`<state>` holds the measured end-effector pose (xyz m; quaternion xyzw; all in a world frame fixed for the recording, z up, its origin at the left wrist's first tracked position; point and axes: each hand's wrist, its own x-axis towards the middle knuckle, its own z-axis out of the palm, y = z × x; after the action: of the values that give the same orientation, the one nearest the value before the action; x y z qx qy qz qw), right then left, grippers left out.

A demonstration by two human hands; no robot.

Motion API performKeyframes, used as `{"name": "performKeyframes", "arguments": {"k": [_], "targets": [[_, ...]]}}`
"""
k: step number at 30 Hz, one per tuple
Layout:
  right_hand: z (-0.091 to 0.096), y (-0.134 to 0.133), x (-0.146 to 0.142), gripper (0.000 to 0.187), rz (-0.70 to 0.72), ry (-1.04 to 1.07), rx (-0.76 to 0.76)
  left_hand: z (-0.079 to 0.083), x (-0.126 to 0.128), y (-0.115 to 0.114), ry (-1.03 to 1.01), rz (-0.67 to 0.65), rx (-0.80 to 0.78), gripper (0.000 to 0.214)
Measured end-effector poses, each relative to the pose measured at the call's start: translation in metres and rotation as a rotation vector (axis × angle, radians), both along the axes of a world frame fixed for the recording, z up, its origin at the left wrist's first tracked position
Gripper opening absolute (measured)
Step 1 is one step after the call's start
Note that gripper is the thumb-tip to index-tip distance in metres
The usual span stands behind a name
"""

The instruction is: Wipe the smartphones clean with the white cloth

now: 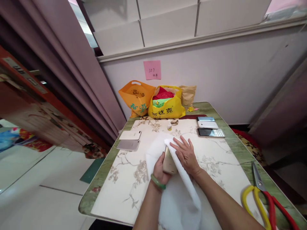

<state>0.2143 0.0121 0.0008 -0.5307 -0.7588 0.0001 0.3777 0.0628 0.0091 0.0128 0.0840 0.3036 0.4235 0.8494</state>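
My left hand point(160, 169), a green bangle on its wrist, is closed around a gold phone point(169, 164) tilted up over the table. A white cloth point(184, 188) lies under the phone, and one fold comes up over its right side. Fingers spread, my right hand point(185, 154) rests against that fold at the phone's upper right edge. Part of the phone is hidden by cloth and fingers. Left of my hands lie a white phone point(130, 135) and a silver-grey phone point(128, 145). To the right are a blue phone point(205, 119), a white phone point(207, 125) and a keypad phone point(211, 133).
Yellow-and-red-handled scissors point(261, 188) lie at the table's right edge. Farther back stand a small bottle point(169, 127), an orange bag point(136, 99), a stuffed yellow bag point(168, 110) and a brown pouch point(188, 95). A pink note point(152, 70) is on the wall.
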Motion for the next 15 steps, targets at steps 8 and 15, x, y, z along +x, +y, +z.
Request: {"name": "performKeyframes", "arguments": {"k": [8,15], "targets": [[0.009,-0.011,-0.019,0.03,0.012,-0.047,0.092,-0.003,0.005,0.006,-0.064,0.277,-0.069,0.036],[0.011,-0.053,-0.038,0.033,0.18,-0.134,0.042,-0.012,-0.004,0.003,-0.133,0.198,-0.046,0.049]]}}
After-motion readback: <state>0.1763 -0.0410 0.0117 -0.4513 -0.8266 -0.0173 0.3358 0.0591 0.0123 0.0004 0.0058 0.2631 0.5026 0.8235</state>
